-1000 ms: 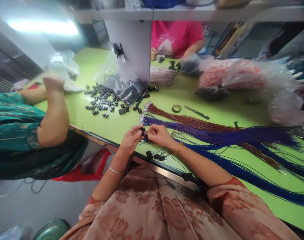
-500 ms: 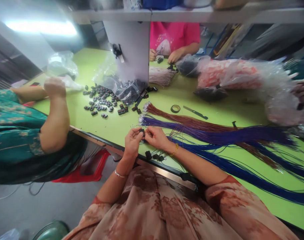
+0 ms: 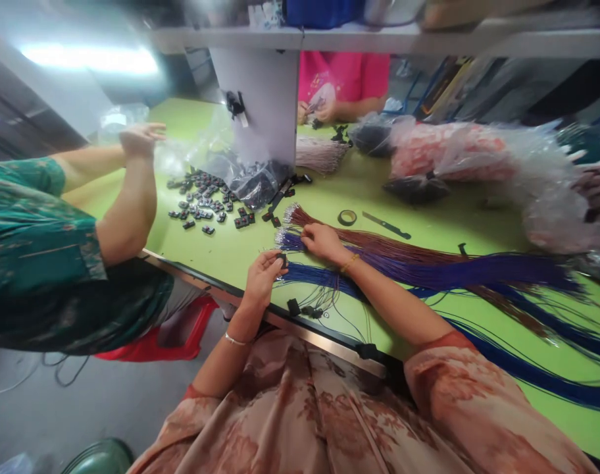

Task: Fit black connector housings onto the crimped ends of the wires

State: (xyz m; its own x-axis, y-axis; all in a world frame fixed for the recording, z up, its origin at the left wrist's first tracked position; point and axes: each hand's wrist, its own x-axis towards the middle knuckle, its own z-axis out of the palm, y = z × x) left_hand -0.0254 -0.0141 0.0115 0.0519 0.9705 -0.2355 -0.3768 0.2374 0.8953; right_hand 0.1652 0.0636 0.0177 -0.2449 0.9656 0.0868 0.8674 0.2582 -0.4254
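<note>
My left hand (image 3: 261,280) pinches a small black plastic connector housing (image 3: 281,259) between thumb and fingers, above the table near its front edge. Over the purple wires (image 3: 403,266), close to their metal-tipped ends, is my right hand (image 3: 324,242); its fingers are closed down on the bundle, and the fingertips are partly hidden. Brown wires (image 3: 364,238) lie just behind that bundle, and blue wires (image 3: 312,272) run in front of it. A few black connector housings (image 3: 294,307) with wires lie by the table's front edge.
Many black housings (image 3: 201,204) are scattered at left, beside a plastic bag (image 3: 260,184). A tape roll (image 3: 347,217) and a thin blade (image 3: 386,225) lie behind the wires. Bagged parts (image 3: 452,151) stand back right. One co-worker's arm (image 3: 132,197) is at left; another person (image 3: 344,82) sits opposite.
My right hand has left the connector housing and moved up and right onto the purple wires. My left hand stays with the housing. The left co-worker's hand has shifted right and up.
</note>
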